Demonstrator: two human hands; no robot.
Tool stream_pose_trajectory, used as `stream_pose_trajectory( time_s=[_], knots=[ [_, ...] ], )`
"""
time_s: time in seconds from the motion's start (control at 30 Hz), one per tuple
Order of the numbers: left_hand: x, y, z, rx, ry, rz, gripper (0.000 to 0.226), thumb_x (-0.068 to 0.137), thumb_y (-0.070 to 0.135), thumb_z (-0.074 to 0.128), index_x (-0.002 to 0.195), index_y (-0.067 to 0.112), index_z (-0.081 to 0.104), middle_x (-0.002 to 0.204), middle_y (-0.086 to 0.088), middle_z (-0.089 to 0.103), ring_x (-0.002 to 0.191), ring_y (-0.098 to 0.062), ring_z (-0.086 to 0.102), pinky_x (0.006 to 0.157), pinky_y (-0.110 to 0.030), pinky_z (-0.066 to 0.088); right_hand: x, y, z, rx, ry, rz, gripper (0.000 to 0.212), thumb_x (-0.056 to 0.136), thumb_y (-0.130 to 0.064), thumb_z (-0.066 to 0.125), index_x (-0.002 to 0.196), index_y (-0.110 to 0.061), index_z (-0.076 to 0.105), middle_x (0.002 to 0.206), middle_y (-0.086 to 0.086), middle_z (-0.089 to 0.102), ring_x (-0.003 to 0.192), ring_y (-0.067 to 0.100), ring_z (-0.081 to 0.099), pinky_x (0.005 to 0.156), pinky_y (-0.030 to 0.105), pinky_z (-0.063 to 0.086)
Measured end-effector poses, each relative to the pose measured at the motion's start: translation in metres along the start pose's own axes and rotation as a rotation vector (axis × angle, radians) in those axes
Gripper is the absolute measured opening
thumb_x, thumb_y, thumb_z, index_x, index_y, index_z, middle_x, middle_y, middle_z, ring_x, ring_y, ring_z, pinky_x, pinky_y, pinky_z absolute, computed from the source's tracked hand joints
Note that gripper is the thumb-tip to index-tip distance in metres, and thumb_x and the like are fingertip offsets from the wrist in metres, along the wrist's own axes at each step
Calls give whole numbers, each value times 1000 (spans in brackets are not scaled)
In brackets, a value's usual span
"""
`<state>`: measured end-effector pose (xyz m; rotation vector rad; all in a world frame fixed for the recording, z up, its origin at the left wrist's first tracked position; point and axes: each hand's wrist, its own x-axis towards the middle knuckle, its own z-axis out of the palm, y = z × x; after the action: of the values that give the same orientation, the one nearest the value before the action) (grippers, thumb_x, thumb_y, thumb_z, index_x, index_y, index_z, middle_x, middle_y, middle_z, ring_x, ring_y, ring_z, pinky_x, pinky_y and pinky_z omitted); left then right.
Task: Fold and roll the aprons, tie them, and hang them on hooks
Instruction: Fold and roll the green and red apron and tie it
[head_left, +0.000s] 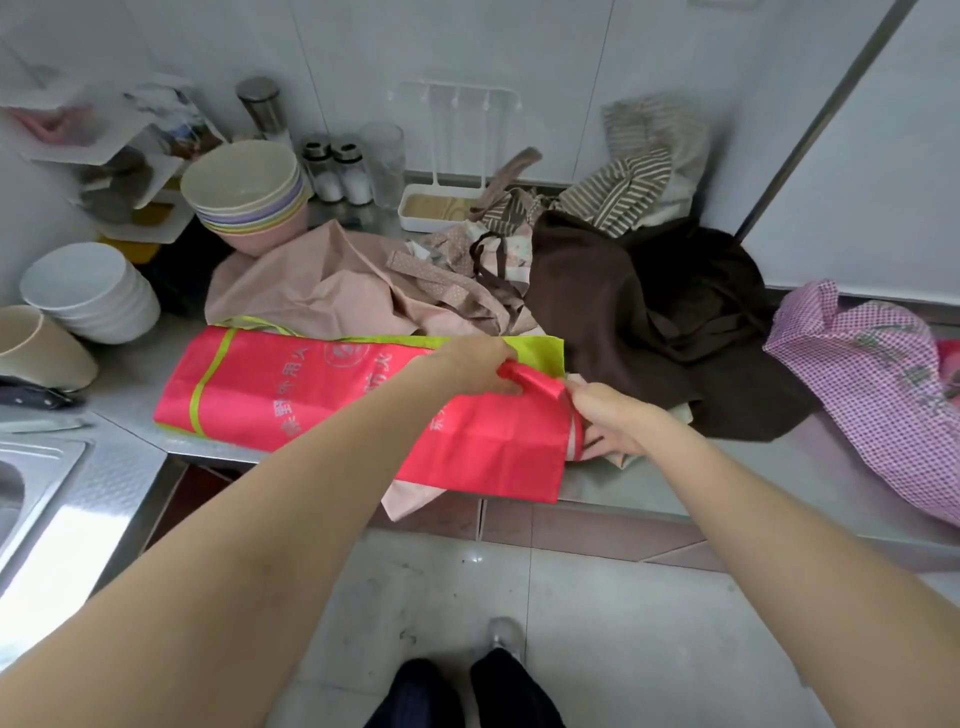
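Both hands, left hand (480, 366) and right hand (610, 418), pinch the red apron (332, 395)'s 3 o'clock edge on the desk (675, 483), probably to start rolling toward 9 o'clock.

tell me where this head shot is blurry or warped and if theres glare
Head view: soft blur over the white corner shelf at upper left; wide-angle bending of the grey wall strip; bright glare on the steel sink drainboard; the red apron with green trim stays fairly sharp.
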<state>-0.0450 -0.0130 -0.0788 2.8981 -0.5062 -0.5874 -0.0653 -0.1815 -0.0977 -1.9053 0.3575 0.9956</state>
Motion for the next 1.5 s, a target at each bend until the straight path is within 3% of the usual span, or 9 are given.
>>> stream_pose_trajectory(
  time_s=[0.17,0.27,0.43,0.6,0.8,1.07,1.23,1.4,1.5],
  knots=[
    [12,12,12,166,137,-171,36,96,33,46,123,13,55,127,-11,56,120,-30,50,96,-36,39,2,23,-5,302,-243,77,77,81,-77,30,134,-21,41,134,12,51,123,37,47,95,53,34],
    [13,16,17,205,200,-202,35,97,29,44,125,11,52,128,-11,55,122,-30,49,99,-37,36,8,33,13,79,-45,13,56,78,-36,73,123,-16,47,129,6,55,124,30,47,98,53,41],
    [-11,2,24,117,274,-152,45,92,31,50,129,7,40,131,-13,43,125,-31,40,98,-42,35,22,37,38,106,208,-36,31,72,-8,78,92,-11,54,111,12,62,103,31,60,88,46,52],
    [-28,-28,32,84,299,-129,55,89,27,55,136,8,34,134,-14,38,123,-34,39,101,-42,36,25,26,66,323,336,-238,14,85,-15,67,79,-4,60,87,20,64,76,26,60,72,36,49],
    [-35,-48,32,126,194,-143,60,92,25,51,145,16,24,141,-10,39,128,-35,36,103,-43,35,16,32,92,232,314,-254,38,82,-21,71,115,-7,59,111,7,64,103,23,60,88,32,48],
    [-14,-31,24,172,43,-172,44,94,35,48,135,19,45,135,-11,47,133,-31,25,106,-42,24,11,45,83,-46,336,-112,20,82,-16,70,85,3,63,85,11,63,79,21,58,72,31,45],
    [7,-21,37,198,-25,-269,44,97,24,40,138,9,39,140,-10,43,134,-28,30,107,-40,26,22,53,86,-185,153,1,23,92,-8,53,113,2,53,102,13,57,90,21,52,76,30,47],
    [11,-24,47,144,-147,-169,41,99,29,36,129,4,51,139,-14,47,128,-31,42,104,-41,36,24,54,86,-244,127,-1,18,98,-16,39,99,-4,53,94,12,53,89,24,52,75,31,39],
    [5,-26,48,123,-205,-126,53,100,41,30,131,2,46,138,-17,46,128,-32,43,103,-39,33,19,47,85,-218,102,52,37,102,-25,31,132,-5,41,125,14,51,114,33,53,88,41,45]
  ],
)
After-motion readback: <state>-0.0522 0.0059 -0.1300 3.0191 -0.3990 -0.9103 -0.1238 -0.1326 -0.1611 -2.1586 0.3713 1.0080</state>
